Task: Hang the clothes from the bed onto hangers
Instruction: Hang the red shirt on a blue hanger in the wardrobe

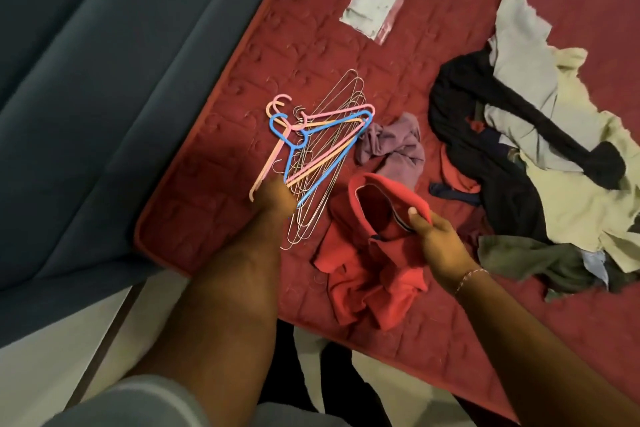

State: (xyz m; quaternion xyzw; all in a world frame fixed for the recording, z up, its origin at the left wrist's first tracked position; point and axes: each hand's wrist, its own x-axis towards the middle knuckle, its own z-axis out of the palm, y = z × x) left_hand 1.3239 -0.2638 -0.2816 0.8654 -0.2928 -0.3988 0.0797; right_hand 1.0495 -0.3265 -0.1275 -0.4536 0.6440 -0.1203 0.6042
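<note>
On the red bed [450,340], the right hand [437,243] pinches the collar of a red polo shirt [374,263], lifting the neck open, likely to take a hanger. The left hand [273,199] reaches into the pile of hangers [322,146] beside it; whether its grip has closed on one I cannot tell. More clothes [540,149] lie heaped farther right.

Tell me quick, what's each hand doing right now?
Left hand: down on the hangers; fingers hidden, so its grip cannot be told.
Right hand: closed, pinching the collar of the red shirt.
</note>
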